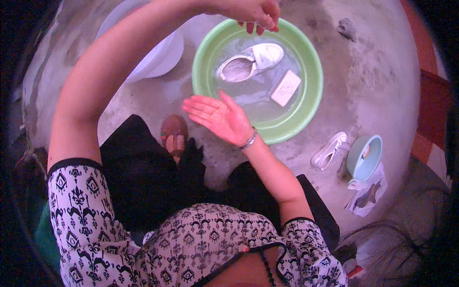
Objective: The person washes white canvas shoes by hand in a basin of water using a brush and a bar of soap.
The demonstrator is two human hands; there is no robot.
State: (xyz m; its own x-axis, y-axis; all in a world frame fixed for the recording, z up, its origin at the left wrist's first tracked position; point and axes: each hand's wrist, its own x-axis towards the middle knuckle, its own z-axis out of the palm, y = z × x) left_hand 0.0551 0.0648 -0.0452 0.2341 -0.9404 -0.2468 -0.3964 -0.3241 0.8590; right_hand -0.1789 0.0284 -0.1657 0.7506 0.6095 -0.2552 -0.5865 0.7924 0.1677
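Note:
My left hand point(260, 18) hangs over the far rim of the green basin point(312, 75), its fingers curled downward. I see nothing held there, but the inside of that hand is hidden. My right hand point(224, 116) is empty, palm up and thumb spread, above the basin's near left rim; a metal bracelet point(250, 140) circles the wrist. Shallow water fills the bottom of the basin. In it sits a white sneaker point(267, 57), toe pointing to the upper right. A pale rectangular bar point(285, 88), apparently soap and marked with writing, lies to the right of the shoe.
A large pale tub point(161, 53) stands behind my left arm. On the concrete floor point(351, 89) to the right lie another white sneaker point(329, 150) and a small light-blue tub point(364, 158) tipped towards its side. A crumpled printed wrapper point(367, 195) lies below it.

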